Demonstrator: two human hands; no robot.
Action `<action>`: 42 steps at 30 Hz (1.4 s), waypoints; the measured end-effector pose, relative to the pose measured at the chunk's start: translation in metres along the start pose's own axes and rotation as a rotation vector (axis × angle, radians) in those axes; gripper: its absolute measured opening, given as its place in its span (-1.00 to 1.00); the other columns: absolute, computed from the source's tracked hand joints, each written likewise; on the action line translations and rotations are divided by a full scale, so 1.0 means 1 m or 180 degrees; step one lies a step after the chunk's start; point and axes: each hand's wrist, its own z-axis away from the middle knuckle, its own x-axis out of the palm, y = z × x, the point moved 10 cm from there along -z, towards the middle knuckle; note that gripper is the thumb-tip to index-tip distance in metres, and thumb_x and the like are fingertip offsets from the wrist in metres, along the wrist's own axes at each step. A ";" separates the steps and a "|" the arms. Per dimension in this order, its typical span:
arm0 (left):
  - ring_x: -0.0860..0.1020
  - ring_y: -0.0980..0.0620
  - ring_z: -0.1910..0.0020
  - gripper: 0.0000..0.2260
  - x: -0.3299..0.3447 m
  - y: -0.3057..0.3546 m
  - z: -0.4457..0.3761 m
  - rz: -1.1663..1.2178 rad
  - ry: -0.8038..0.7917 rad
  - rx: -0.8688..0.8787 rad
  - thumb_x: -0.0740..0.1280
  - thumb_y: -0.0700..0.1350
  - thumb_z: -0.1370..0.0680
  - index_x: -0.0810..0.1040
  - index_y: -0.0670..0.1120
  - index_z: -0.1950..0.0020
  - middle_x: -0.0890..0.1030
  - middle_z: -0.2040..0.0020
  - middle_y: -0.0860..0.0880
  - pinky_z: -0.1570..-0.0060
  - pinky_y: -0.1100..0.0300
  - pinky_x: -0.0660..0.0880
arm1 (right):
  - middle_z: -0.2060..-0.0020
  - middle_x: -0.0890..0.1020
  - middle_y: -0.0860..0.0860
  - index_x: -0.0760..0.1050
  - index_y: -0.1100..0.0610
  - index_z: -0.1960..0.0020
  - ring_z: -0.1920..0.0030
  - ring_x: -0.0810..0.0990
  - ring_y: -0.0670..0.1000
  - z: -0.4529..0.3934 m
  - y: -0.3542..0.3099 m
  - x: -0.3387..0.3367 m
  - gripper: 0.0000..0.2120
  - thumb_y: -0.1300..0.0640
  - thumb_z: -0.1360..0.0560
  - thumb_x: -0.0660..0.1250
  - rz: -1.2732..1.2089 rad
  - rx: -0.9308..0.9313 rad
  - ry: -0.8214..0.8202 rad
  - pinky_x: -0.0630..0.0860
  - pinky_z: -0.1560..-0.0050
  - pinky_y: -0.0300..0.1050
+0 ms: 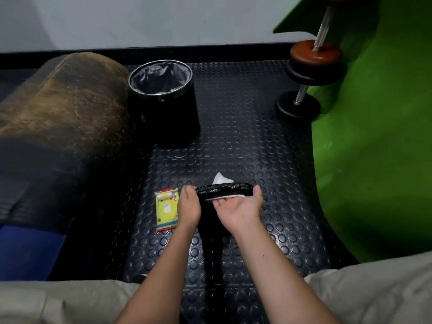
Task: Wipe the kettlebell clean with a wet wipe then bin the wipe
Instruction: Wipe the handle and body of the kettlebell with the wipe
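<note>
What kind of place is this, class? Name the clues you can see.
Probably a gym or home workout corner: studded rubber floor matting, plate-loaded dumbbells against the green wall, and a kettlebell being wiped.

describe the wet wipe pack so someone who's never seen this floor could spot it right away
Start at the black studded rubber floor with the lined bin near the wall. Closer to the person, just left of the left hand, the wet wipe pack lies flat. It is the only bright yellow and red thing on the dark mat.
</note>
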 end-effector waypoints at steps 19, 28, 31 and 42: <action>0.34 -0.02 0.16 -0.73 -0.001 0.004 0.005 -0.0039 -0.0019 0.0030 -0.01 -0.13 -0.65 0.41 -0.20 0.11 0.43 0.16 -0.09 0.11 0.06 0.31 | -0.24 0.62 0.23 0.50 0.23 -0.35 -0.26 0.58 0.21 0.013 0.005 0.008 -0.27 -0.34 -0.48 0.27 0.0642 -0.0130 0.0016 0.43 -0.41 0.13; 0.27 0.02 0.24 -0.76 -0.001 0.007 0.008 -0.0026 -0.0093 0.0008 -0.02 -0.10 -0.65 0.24 -0.05 0.22 0.31 0.24 -0.02 0.22 0.06 0.25 | -0.26 0.57 0.27 0.43 0.23 -0.39 -0.26 0.56 0.33 0.007 -0.033 0.004 -0.20 -0.29 -0.35 0.35 -0.0155 -0.0103 0.0033 0.41 -0.37 0.28; 0.30 0.01 0.21 -0.74 -0.001 0.007 0.006 -0.0042 -0.0059 0.0024 -0.01 -0.12 -0.65 0.26 -0.04 0.24 0.34 0.24 -0.01 0.15 0.06 0.27 | -0.29 0.57 0.26 0.44 0.22 -0.40 -0.30 0.55 0.25 0.008 -0.014 0.009 -0.23 -0.31 -0.41 0.32 0.0143 -0.0126 -0.0153 0.38 -0.43 0.20; 0.27 0.04 0.25 -0.74 -0.002 0.008 0.008 -0.0083 -0.0054 0.0048 -0.01 -0.12 -0.65 0.23 -0.04 0.24 0.31 0.25 0.00 0.24 0.06 0.26 | -0.25 0.61 0.21 0.49 0.18 -0.35 -0.23 0.58 0.27 0.015 -0.032 0.000 -0.20 -0.36 -0.31 0.30 0.0349 -0.0218 0.0350 0.43 -0.38 0.21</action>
